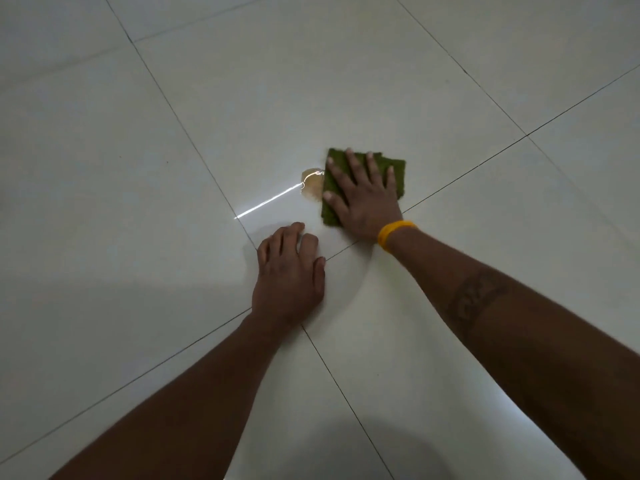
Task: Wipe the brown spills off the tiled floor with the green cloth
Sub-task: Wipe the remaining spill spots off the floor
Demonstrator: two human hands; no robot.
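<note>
A folded green cloth (396, 171) lies flat on the pale tiled floor (242, 98). My right hand (363, 199) presses down on it with fingers spread straight; a yellow band circles that wrist. A small brown spill (311, 187) shows just left of the cloth, its right part touching or running under the cloth's edge. My left hand (289, 275) rests on the floor nearer to me, below and left of the cloth, fingers bent with the tips on the tile, holding nothing.
Dark grout lines (194, 143) cross the glossy tiles. A bright streak of reflected light (266, 202) runs from the spill toward the lower left. My shadow falls across the bottom of the view. No other objects are on the floor.
</note>
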